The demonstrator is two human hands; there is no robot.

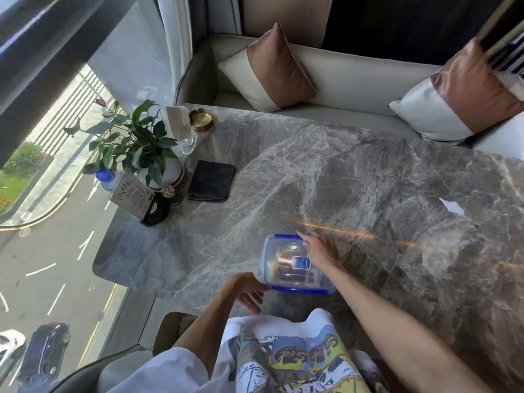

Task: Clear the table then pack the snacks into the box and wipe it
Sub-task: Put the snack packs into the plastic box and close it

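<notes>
A clear plastic box [286,265] with a blue-clipped lid sits on the grey marble table [382,194] near its front edge. Something dark shows blurred through the lid. My right hand [317,249] rests on the box's right far side, fingers spread over the lid edge. My left hand [245,290] touches the box's near left corner at the blue clip, fingers curled. A dark folded cloth [212,180] lies flat at the table's left.
At the table's far left stand a potted plant [136,143], a sign card [131,195], a glass [185,134] and a gold ashtray [201,118]. A sofa with two cushions [269,69] runs behind the table. A window drops off at the left.
</notes>
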